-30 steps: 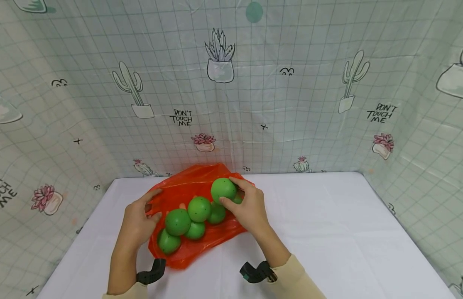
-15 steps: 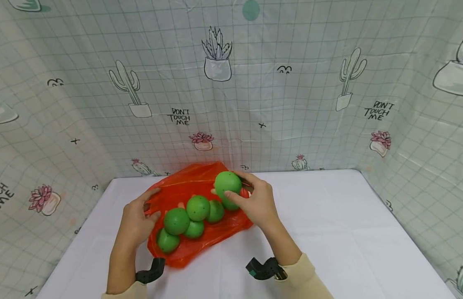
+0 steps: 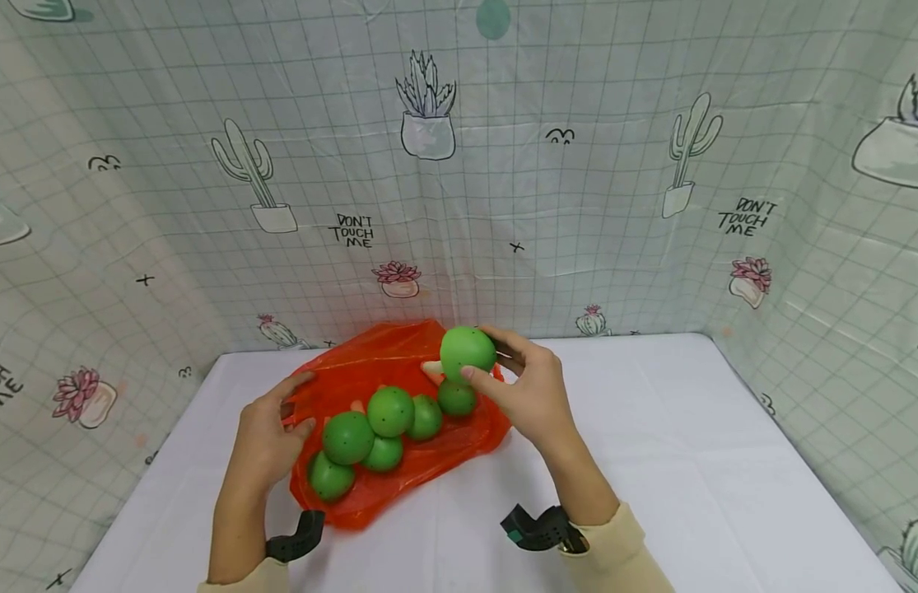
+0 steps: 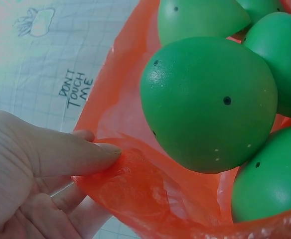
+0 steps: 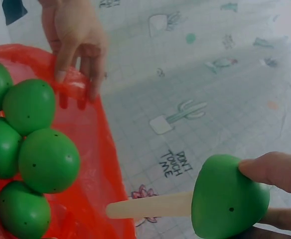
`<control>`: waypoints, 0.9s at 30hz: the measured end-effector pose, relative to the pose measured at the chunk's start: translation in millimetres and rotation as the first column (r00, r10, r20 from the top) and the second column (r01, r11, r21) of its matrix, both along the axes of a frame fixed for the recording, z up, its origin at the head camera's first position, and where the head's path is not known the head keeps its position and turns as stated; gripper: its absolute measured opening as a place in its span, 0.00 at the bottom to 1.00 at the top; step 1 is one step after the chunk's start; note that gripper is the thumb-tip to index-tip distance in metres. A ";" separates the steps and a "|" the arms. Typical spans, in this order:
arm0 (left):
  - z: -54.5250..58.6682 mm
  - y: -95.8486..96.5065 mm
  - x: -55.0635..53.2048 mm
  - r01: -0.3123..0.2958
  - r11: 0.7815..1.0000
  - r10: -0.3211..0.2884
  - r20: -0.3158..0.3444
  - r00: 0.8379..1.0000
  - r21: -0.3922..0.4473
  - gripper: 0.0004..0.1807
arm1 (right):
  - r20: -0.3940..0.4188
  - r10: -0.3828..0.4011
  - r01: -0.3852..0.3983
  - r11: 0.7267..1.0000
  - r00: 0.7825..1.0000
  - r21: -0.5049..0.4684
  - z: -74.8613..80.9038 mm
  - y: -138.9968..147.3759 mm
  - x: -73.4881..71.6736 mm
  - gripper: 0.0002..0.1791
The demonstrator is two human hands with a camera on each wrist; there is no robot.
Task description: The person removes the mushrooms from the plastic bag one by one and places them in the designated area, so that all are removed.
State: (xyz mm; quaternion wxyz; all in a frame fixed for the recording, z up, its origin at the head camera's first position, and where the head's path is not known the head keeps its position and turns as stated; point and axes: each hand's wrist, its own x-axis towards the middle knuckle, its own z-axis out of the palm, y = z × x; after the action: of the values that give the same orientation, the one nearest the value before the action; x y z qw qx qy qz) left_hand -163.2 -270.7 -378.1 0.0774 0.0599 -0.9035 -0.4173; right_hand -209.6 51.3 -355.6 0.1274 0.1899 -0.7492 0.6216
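Observation:
My right hand (image 3: 531, 395) holds a mushroom-shaped piece (image 3: 468, 352) by its smooth green cap with black dots, thumb on one side and fingers on the other. In the right wrist view a pale straight stem (image 5: 150, 205) sticks out of the cap (image 5: 230, 199), pointing toward the bag. My left hand (image 3: 269, 436) pinches the left edge of a red plastic bag (image 3: 377, 342) between thumb and fingers. Several more green caps (image 3: 390, 412) lie clustered in the bag, one large cap (image 4: 208, 104) close to the left thumb. Their stems are mostly hidden.
A white cloth-covered table (image 3: 651, 445) extends to the right of the bag. Behind and at both sides hangs a gridded curtain (image 3: 488, 198) with cactus prints. A black camera mount (image 3: 540, 529) sits on the right wrist, another mount (image 3: 297, 535) on the left.
My right hand has lifted the mushroom-shaped piece and moved it up and to the right, away from the other caps; its pale stem has come into view. The left hand stays at the bag's edge.

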 end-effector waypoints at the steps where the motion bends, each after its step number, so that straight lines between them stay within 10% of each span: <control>1: -0.1 -0.2 -0.4 0.001 1.000 -0.001 -0.001 1.000 -0.001 0.37 | 0.002 -0.002 0.002 1.000 1.000 -0.007 0.6 1.9 -0.5 0.32; 27: 1.1 -2.4 2.0 0.010 1.000 -0.010 -0.027 1.000 -0.011 0.36 | 0.015 -0.091 0.092 0.974 0.996 -0.209 8.0 45.7 -12.3 0.28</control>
State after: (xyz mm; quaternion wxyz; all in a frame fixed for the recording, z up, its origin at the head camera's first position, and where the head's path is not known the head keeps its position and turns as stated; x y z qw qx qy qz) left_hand -161.2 -273.1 -377.0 0.0880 0.0492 -0.9049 -0.4134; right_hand -221.9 97.0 -347.6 0.1732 0.1391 -0.6878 0.6911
